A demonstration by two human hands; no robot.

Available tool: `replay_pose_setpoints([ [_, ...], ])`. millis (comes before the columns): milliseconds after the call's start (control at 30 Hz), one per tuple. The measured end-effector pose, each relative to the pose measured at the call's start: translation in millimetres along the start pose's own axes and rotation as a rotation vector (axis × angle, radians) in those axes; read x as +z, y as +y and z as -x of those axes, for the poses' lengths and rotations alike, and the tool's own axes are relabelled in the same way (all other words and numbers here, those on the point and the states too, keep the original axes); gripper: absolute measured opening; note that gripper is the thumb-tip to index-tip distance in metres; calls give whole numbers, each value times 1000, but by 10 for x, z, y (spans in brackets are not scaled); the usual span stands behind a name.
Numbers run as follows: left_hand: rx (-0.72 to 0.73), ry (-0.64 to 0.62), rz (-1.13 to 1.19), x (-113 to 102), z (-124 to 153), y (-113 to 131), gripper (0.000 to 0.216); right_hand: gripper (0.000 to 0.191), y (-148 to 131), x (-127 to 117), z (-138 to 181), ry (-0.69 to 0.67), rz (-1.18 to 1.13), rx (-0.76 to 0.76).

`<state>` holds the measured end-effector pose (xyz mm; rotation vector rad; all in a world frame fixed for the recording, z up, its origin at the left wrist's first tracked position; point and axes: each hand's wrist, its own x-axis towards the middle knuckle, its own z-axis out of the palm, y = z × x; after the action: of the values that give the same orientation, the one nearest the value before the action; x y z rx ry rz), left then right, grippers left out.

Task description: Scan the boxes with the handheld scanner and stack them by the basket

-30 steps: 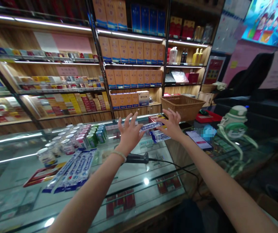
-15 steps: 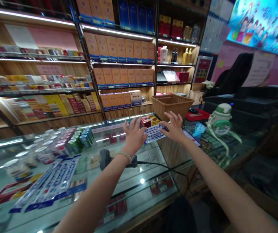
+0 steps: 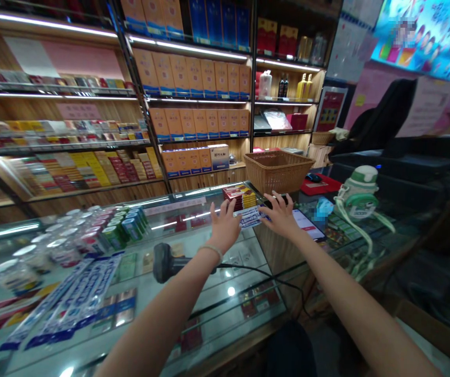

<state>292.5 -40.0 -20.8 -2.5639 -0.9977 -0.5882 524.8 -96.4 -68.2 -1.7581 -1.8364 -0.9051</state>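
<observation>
A small group of blue-and-white stick packets (image 3: 250, 217) lies between my hands at the far side of the glass counter. My left hand (image 3: 225, 225), with a pale bracelet at the wrist, grips their left end, its other fingers raised. At the right end, my right hand (image 3: 280, 213) holds them with thumb and fingers. Just behind them is a stack of red-and-yellow packets (image 3: 240, 197). More blue-and-white stick packets (image 3: 79, 298) are fanned out at the near left. Beside my left forearm lies a dark barcode scanner (image 3: 166, 263), partly hidden by the arm.
Jars and cans (image 3: 125, 225) stand in rows on the counter's left. A wicker basket (image 3: 278, 173) sits behind my right hand. To the right are a phone (image 3: 307, 225) and a green-and-white water bottle (image 3: 360, 193). The scanner cable (image 3: 264, 271) crosses toward the counter edge.
My left hand has shifted a little to the right. The stick packets between my hands look flatter and more closely grouped. The stack behind and the phone are now more visible.
</observation>
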Motion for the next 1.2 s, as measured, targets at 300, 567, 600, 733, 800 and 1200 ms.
replay_pose_setpoints([
  [300,2,-87,4,52,-35,9,35,27,-21,91,29,-43,-14,24],
  [567,32,-103,-3,131,-16,-4,42,29,-56,56,26,-100,-25,42],
  [600,36,-106,-4,132,-13,-6,43,30,-58,57,30,-99,-25,40],
  [733,42,-128,-8,108,-5,-13,46,31,-65,58,55,-87,-24,21],
  [800,42,-140,-5,92,-2,-16,49,32,-69,55,67,-84,-25,13],
  [1200,-2,-178,2,59,8,-40,63,50,-63,49,92,-91,6,-1],
])
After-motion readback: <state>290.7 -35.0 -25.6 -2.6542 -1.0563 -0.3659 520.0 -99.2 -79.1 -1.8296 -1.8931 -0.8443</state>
